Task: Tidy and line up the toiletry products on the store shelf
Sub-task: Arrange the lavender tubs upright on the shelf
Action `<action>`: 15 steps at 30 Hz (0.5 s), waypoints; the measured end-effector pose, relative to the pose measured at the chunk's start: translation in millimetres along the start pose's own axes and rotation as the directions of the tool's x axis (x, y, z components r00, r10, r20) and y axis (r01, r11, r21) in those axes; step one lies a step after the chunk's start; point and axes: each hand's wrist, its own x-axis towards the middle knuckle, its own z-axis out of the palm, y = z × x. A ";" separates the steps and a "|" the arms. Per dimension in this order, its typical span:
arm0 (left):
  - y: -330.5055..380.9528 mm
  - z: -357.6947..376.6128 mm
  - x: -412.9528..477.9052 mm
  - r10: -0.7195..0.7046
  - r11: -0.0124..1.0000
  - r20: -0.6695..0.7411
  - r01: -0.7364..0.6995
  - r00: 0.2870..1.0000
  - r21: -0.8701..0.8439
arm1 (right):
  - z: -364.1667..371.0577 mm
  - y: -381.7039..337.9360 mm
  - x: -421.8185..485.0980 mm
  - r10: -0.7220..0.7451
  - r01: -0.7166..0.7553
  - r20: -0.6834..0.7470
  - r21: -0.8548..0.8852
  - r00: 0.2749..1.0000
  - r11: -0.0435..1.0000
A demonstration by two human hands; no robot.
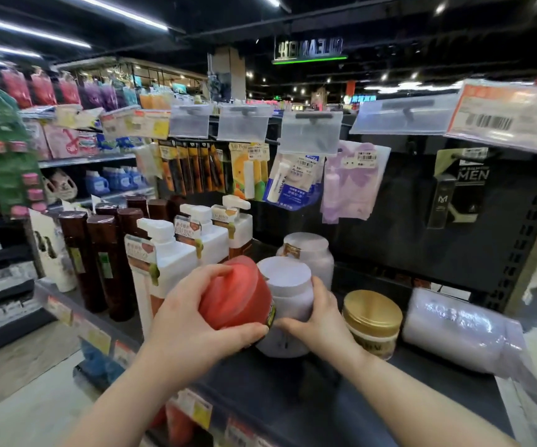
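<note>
Gripping a red-lidded jar (235, 291) in the left hand (193, 321), fingers curled over the lid, thumb clamped along the lower edge, and tilting it hard to the left. Hard to say whether its base touches the shelf (293, 391), hidden as it is behind the hand. Wrapping the right hand (318, 317) round a pale lilac jar (288, 285) with a white lid, upright, pressed right against the red one, near the middle of the dark shelf. Just behind, spotting a second pale jar (309, 253), upright too. Just right of the right hand, picking out a gold-lidded jar (372, 312), and beyond it a clear-wrapped pack (454, 330) lying on its side. Over on the left, seeing white pump bottles (167, 253) lined up front to back, with tall dark brown bottles (106, 253) beside them. Up above, noting carded lip balms (296, 179) hanging from pegs on the back panel.
</note>
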 end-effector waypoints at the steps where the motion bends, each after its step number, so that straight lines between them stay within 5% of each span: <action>1: -0.6 -2.0 -1.1 0.000 1.000 0.001 0.000 1.000 0.002 | 2.3 -0.5 6.6 0.023 -0.024 -0.009 -0.037 1.000 0.999; 8: -12.7 -1.6 -8.1 -0.028 1.000 0.059 0.029 0.998 -0.005 | 16.6 -4.4 23.4 0.141 -0.146 -0.084 -0.048 0.986 0.988; 15: -13.2 19.6 -4.6 0.019 0.998 0.217 -0.032 0.976 0.059 | -1.5 -11.7 24.6 0.157 -0.151 0.044 -0.113 0.987 0.982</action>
